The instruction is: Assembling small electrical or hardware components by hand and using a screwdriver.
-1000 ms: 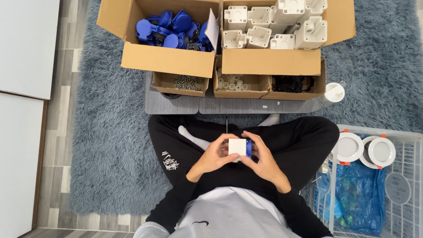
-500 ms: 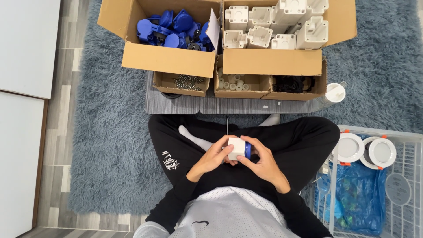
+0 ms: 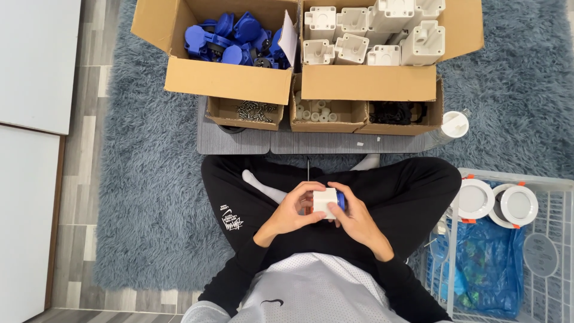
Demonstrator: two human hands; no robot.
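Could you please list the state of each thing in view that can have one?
White box part: held in both hands, blue piece against its right side.
Left hand: gripping the part.
Right hand: gripping the part.
Blue-parts carton: flaps open, filled.
White-parts carton: open, filled.
Screw box: open, partly filled.
Wire basket: holds two round white fixtures.

smooth white plastic block point(image 3: 324, 201), shaggy rug point(image 3: 155, 197).

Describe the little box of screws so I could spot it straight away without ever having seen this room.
Start at the big cardboard box of blue parts on the grey rug. Directly in front of it, nearer the seated person, three small open cardboard trays stand in a row. The screw tray is the leftmost, the only one holding dark metal screws; its neighbours hold white pieces and black pieces.
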